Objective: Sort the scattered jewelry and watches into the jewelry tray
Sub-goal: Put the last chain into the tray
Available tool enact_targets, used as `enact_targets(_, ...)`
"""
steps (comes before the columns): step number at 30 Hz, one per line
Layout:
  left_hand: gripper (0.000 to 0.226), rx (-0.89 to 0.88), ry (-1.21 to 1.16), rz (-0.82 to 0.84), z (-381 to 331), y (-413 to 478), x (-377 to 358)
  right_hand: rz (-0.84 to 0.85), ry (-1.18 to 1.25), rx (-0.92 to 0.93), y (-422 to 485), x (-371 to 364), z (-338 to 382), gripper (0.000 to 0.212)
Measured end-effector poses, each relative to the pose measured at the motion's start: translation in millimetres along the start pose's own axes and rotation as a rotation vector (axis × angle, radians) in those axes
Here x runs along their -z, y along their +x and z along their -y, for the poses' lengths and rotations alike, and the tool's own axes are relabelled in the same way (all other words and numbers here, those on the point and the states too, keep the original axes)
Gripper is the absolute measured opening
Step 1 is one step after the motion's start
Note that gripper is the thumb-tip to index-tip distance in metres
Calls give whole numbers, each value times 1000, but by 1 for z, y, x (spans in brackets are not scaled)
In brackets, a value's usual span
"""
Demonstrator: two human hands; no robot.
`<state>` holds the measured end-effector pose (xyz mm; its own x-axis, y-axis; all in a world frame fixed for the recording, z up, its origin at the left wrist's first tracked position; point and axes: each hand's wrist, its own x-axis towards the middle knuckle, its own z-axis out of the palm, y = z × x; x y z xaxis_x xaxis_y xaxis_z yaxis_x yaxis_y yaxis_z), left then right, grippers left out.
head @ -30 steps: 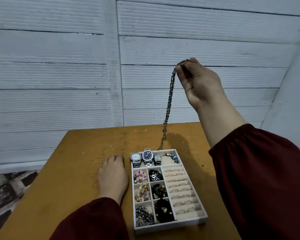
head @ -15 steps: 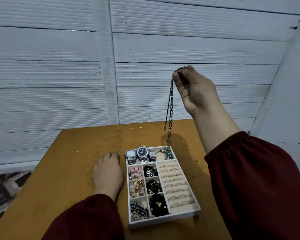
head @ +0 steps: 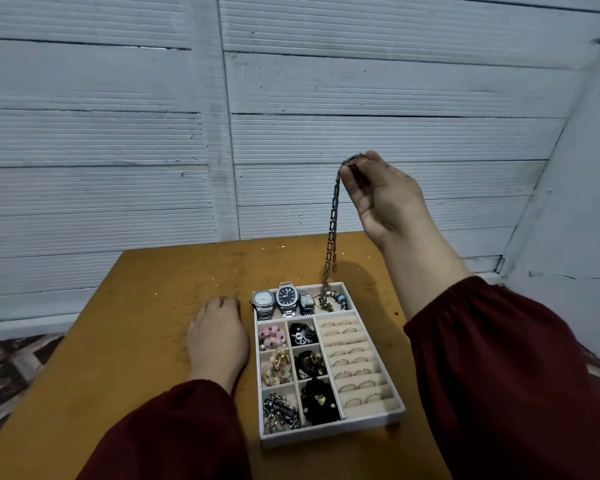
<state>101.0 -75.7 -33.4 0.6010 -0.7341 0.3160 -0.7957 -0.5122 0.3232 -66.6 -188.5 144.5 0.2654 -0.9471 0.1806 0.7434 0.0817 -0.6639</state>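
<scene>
A: Where does the chain necklace (head: 332,233) hang relative to the jewelry tray (head: 371,422)?

B: It hangs nearly plumb from the right hand (head: 383,199), which pinches its top end between thumb and fingertips, well above the table (head: 146,341); its long axis runs straight up and down; its lower end already rests in the tray's far right compartment, touching the beaded bracelet (head: 338,299) that lies there

A: And the left hand (head: 219,336)?

B: It lies flat on the table, palm down and holding nothing, just beside the tray's left wall; whether it touches the wall cannot be told; it looks set to steady the tray rather than carry anything

A: So which hand governs the coming move?

B: The right one, judging by the grip; the compartment sits directly below the pinch, so the likely need is a straight descent that lets the links pile into that one cell; a drift toward the left would drop links onto the three wristwatches (head: 286,299) in the same far row; a drift toward the near side would spill them over the ring rolls (head: 354,362)

A: How full does the tray look?

B: The six small cells on the left hold beads, dark pieces and chains; nothing loose shows on the table, so this necklace seems to be among the last items
</scene>
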Motion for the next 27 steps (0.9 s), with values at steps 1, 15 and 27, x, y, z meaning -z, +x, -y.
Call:
enact_targets(1,42,0,1,0,0,0,0,-3,-3,-2,0,2,-2,13)
enact_targets(15,41,-1,-11,-3,2,1,-2,-79,-65,-81,-12,30,-29,16)
enact_targets(27,36,-24,-30,-18,5,2,-5,-135,-211,-172,-18,67,-49,14)
